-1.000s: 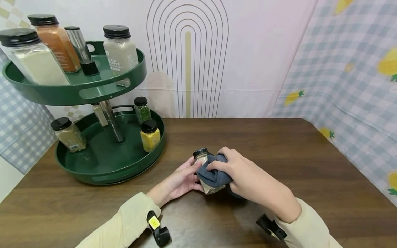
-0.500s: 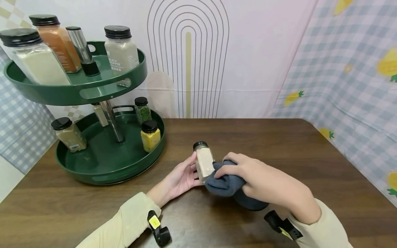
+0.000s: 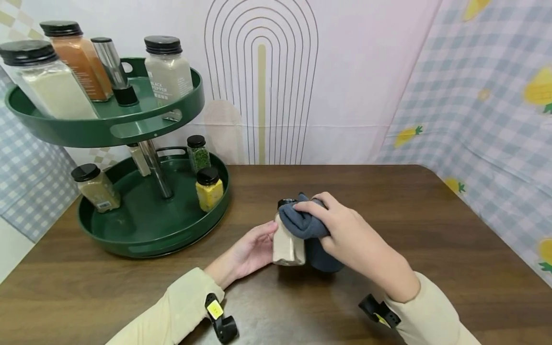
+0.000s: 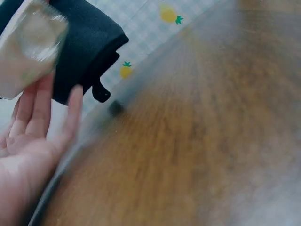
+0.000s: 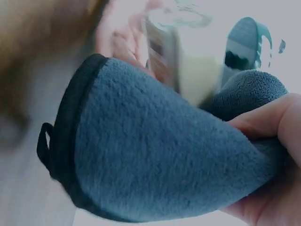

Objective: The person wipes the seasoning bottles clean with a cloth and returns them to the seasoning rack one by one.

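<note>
A glass spice jar [image 3: 288,247] with pale contents and a black lid is held above the table by my left hand [image 3: 252,249], thumb on its near side and fingers behind. My right hand [image 3: 345,230] grips a bunched dark blue-grey cloth [image 3: 304,223] and presses it against the jar's upper part, covering most of the lid. In the left wrist view the jar's glass base [image 4: 42,35] tips toward the camera, beside the dark cloth [image 4: 89,37]. The right wrist view has the cloth [image 5: 150,146] hanging in a wide fold from my fingers, its looped edge dangling, the jar behind.
At left stands a two-tier green turntable rack [image 3: 151,247]. Large jars, one labelled black pepper [image 3: 168,76], sit on its upper tray, smaller ones such as a yellow-filled jar [image 3: 209,191] on the lower. The wooden table [image 3: 388,206] meets patterned cloth walls.
The cloth first slid down to the jar's lower end, then rose to its top with my right hand. The jar has turned and its base now faces me. The left forearm stays put.
</note>
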`<state>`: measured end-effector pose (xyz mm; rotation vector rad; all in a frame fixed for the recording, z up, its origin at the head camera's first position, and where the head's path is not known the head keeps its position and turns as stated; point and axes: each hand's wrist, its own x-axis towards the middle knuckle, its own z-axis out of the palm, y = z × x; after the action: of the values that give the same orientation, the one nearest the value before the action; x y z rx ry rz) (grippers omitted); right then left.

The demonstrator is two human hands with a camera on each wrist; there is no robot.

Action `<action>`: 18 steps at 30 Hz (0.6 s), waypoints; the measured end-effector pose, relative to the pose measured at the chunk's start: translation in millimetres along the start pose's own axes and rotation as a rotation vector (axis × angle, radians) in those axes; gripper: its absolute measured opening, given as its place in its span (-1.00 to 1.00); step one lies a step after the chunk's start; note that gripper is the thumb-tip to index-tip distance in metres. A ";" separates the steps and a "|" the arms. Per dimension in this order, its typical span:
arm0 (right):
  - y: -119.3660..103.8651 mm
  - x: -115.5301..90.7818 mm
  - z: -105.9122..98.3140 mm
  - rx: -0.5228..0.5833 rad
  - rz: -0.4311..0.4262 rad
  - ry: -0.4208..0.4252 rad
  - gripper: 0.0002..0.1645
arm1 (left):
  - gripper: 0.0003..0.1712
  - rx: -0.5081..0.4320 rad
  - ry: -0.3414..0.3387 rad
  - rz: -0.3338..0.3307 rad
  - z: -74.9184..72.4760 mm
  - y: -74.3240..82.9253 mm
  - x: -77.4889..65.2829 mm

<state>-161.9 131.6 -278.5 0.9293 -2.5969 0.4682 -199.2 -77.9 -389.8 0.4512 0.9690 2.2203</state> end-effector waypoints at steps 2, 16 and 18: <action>-1.1 0.1 3.8 -0.016 -0.013 0.013 -0.20 | -0.75 0.028 -0.019 0.002 -0.5 -0.8 0.7; -1.3 -1.7 -0.1 0.008 -0.011 -0.055 -0.20 | -0.59 0.060 -0.046 0.039 0.5 -1.2 0.4; -1.3 -2.1 -0.4 0.015 -0.024 -0.068 -0.21 | -0.65 0.032 -0.030 0.056 0.6 -0.4 0.8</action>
<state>-159.4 132.0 -278.8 0.9964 -2.6434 0.4573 -199.3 -76.9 -389.7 0.5306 0.9890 2.2444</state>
